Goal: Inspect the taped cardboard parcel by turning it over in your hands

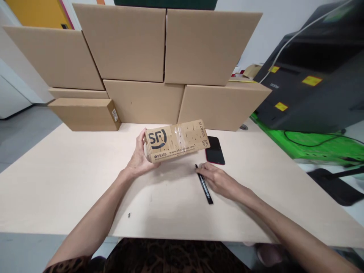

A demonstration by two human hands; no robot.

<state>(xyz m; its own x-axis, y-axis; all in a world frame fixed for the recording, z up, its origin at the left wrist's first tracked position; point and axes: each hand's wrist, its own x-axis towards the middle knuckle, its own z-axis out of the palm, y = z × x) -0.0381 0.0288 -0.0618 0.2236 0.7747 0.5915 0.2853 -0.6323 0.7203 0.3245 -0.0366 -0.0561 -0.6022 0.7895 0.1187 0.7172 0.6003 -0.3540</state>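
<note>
My left hand grips the left end of a small SF Express cardboard box, with the thumb behind and the fingers underneath. The box is tilted, raised a little above the table, and clear tape crosses its printed face. My right hand has its thumb and fingers closed on the upper part of a black marker pen. The pen points toward the box and its lower end is near the tabletop. Just beyond my right hand a black phone with a red edge lies flat, its upper left corner partly behind the box.
Large stacked cartons form a wall along the back of the pale table. A smaller carton stands in front at the left. On the right, beyond the table, are a big dark machine with a cable and a green base.
</note>
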